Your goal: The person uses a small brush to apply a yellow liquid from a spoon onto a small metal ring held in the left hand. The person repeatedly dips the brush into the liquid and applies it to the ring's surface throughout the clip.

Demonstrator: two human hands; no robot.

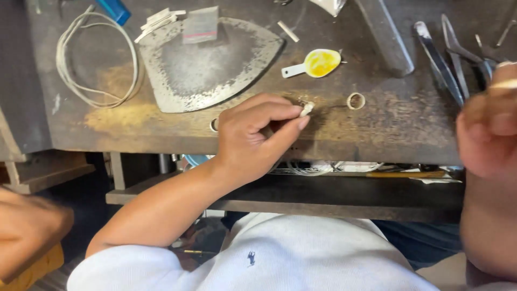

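— Where is the left hand (257, 139)?

— It rests at the front edge of the dark, scorched workbench (388, 129), fingers curled in and thumb pressed against forefinger. They pinch a small pale piece (306, 109), whitish and rounded at its tip, which sits just on the bench surface near the front edge. What exactly it is cannot be told at this size.

— How would such a piece handle?

— By its look it is very light and stiff, small enough to slip or roll out of a loose pinch. The fingertip hold near its end seems the sensible one; there is little else to take hold of.

— And the right hand (493, 129)?

— It is raised at the right edge of the view, close to the camera and blurred. Something thin and pale shows at its top, but whether the fingers clasp it cannot be told.

— What lies around the piece?

— A small metal ring (356, 101) lies just to its right, apart from it. Another ring (214, 125) peeks out beside the left wrist. Behind the hand lies a flat, worn metal plate (207, 67) with a pointed end, and near that a little white spoon (315, 64) holding yellow paste. A coil of white wire (97, 56) lies far left; tweezers and pliers (458, 56) lie at the far right.
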